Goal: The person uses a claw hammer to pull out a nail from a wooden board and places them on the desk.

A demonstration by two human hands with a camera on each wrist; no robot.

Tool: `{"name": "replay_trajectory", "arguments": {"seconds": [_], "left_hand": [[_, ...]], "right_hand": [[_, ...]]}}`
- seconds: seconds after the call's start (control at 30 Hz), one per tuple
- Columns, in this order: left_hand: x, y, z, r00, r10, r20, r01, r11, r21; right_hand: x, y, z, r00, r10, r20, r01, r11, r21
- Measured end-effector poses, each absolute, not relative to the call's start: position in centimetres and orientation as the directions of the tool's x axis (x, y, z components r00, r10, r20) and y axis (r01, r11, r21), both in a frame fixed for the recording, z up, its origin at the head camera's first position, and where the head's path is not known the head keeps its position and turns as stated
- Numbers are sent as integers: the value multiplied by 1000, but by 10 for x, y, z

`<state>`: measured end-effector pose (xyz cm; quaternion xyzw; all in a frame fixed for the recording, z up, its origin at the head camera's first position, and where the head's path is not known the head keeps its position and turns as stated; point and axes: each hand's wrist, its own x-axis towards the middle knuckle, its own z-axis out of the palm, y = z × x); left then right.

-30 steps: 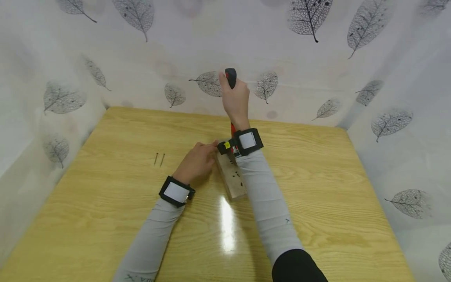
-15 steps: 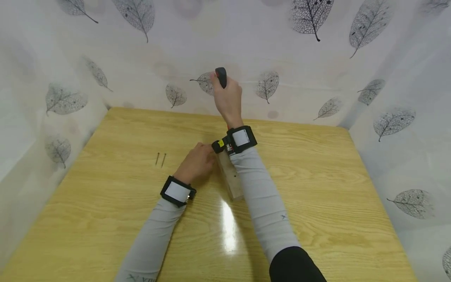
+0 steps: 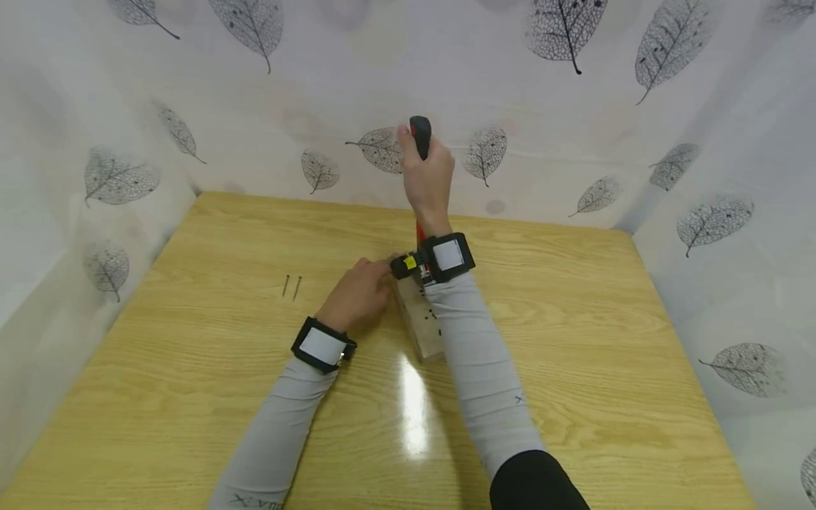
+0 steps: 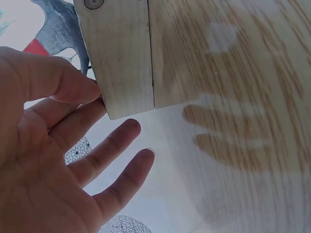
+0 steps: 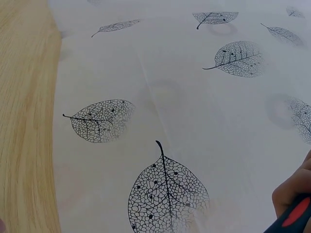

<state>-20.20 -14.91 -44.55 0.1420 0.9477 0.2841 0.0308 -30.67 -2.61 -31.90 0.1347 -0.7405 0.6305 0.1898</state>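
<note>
My right hand [image 3: 428, 177] grips a hammer [image 3: 420, 134] by its black and red handle, raised over the far part of a wooden block [image 3: 422, 322]. The wrist strap and forearm hide the hammer's head in the head view; its grey metal head [image 4: 64, 29] shows beside the block in the left wrist view. My left hand [image 3: 358, 294] holds the block's far left corner with thumb and forefingers, the other two fingers spread loose. Small dark marks dot the block's top; whether they are holes or nail heads is unclear. The left fingertips are partly hidden.
Two loose nails [image 3: 292, 287] lie side by side on the wood-grain table [image 3: 561, 340], left of the left hand. A pale leaf-patterned cloth [image 3: 472, 64] stands behind the table's far edge and along both sides.
My right hand swung a little left with the hammer half a second ago and is now back to the right, near where it was. My left hand and the block stay nearly still.
</note>
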Motion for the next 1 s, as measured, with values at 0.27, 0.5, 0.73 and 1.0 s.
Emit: {"name": "replay_trajectory", "arguments": {"seconds": [0.27,0.5,0.73,1.0], "left_hand": [[-200,-148,-445,-950,312,23,272,788,552],[-199,-147,-441,-946,324,13,278,791,545],[-199,-143,-439,-940,342,7,286,776,561],[-199,-146,-443,-952,306,-13,251,805,538]], "right_hand": [[-285,-4,-322,-871,82,484,-487,-31,-873],[-258,10,-325,-797,149,585,-604,-188,-775],[-246,19,-326,-763,182,621,-647,-190,-739],[-232,25,-324,-703,210,680,-712,-219,-668]]}}
